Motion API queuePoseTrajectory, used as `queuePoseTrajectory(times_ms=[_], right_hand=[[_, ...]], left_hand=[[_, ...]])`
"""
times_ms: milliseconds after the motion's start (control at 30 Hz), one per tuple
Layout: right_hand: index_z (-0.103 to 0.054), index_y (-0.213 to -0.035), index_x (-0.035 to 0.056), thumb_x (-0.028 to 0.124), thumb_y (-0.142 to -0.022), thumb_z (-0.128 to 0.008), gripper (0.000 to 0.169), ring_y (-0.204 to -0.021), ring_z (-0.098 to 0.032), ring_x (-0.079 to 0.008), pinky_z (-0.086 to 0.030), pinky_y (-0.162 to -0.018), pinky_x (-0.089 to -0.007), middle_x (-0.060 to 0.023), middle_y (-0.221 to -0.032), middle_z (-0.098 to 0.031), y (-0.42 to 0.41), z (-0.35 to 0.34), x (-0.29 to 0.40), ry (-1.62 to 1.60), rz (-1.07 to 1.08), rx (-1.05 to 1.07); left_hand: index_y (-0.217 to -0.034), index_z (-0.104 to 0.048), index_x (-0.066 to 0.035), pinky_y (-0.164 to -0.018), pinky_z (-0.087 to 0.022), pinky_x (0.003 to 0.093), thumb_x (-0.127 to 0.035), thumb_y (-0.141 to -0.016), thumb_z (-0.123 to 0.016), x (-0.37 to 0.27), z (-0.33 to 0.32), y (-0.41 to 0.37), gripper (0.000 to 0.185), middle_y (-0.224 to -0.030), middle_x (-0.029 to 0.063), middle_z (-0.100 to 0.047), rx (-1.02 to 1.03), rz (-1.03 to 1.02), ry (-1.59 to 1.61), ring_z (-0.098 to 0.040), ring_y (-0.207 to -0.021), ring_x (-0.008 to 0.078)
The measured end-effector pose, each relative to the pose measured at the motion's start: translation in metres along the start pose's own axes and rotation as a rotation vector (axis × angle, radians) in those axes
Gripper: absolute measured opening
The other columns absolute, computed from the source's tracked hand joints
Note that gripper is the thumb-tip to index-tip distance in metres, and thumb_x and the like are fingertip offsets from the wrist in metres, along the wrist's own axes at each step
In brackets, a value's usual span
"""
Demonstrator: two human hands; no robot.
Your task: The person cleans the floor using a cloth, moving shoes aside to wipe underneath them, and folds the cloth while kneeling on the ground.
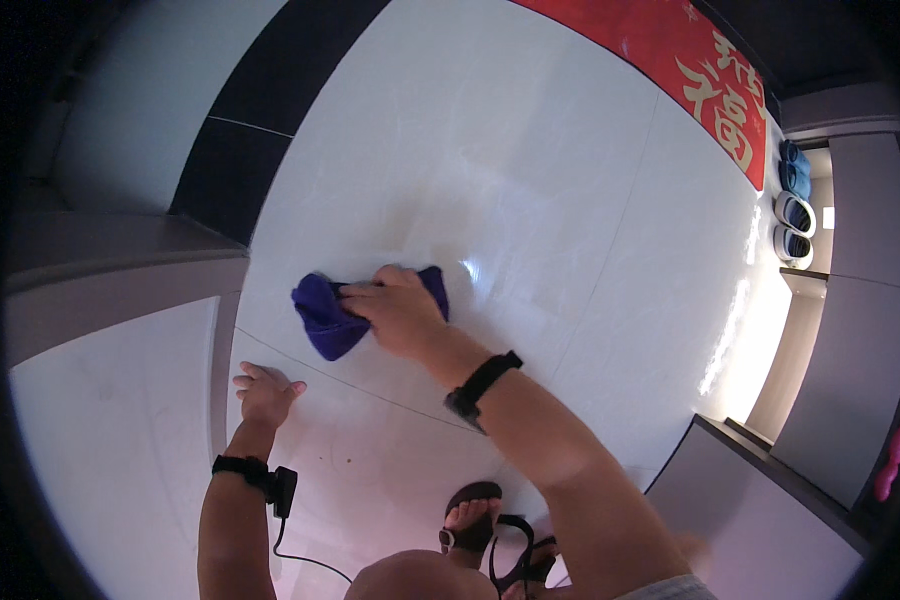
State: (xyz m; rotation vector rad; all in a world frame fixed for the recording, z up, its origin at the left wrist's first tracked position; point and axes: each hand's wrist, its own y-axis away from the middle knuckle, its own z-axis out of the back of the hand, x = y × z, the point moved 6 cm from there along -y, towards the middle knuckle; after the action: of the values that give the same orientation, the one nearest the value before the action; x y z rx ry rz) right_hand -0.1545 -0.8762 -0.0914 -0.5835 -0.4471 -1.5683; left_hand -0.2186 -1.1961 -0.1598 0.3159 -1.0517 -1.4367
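Under my right hand (401, 309) is a bunched purple cloth (330, 322), pressed against the glossy white tile floor (525, 202). The cloth sticks out on both sides of the fingers, with its larger folded part to the left. My left hand (265, 394) rests on the floor beside the grey door frame (225, 360), fingers spread and nothing in it. A thin tile joint runs across the floor between the two hands. Each wrist wears a black strap; from the device on the left one a black cable (307, 559) trails down.
My sandalled foot (471, 517) and bent knee (420, 577) are at the bottom. A red mat (645, 45) with gold characters lies at the upper right. Blue shoes (795, 169) and white shoes (793, 229) stand in a lit cabinet niche. Black border tiles (232, 165) edge the left.
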Motion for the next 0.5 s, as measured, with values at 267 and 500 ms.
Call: queuePoseTrajectory(times_ms=[267, 500], right_hand=[[-0.061, -0.116, 0.0195, 0.01, -0.08, -0.052, 0.038, -0.102, -0.056, -0.0387, -0.047, -0.088, -0.0476, -0.0209, -0.103, -0.062, -0.024, 0.14, -0.18, 0.234, -0.757, -0.381], [-0.06, -0.119, 0.0197, 0.016, -0.086, -0.047, 0.036, -0.109, -0.054, -0.0397, -0.044, -0.096, -0.0458, -0.0204, -0.116, -0.057, -0.017, 0.173, -0.219, 0.198, -1.118, -0.39]], left_hand=[[-0.144, 0.01, 0.007, -0.11, -0.032, 0.0483, -0.059, -0.073, -0.072, 0.022, -0.003, -0.01, 0.127, -0.147, 0.0395, -0.008, -0.065, -0.024, 0.053, -0.022, -0.135, 0.0539], [-0.141, 0.006, 0.015, -0.108, -0.035, 0.0472, -0.062, -0.075, -0.067, 0.001, 0.02, 0.023, 0.126, -0.144, 0.044, -0.011, -0.006, -0.038, -0.008, -0.024, -0.133, 0.0558]])
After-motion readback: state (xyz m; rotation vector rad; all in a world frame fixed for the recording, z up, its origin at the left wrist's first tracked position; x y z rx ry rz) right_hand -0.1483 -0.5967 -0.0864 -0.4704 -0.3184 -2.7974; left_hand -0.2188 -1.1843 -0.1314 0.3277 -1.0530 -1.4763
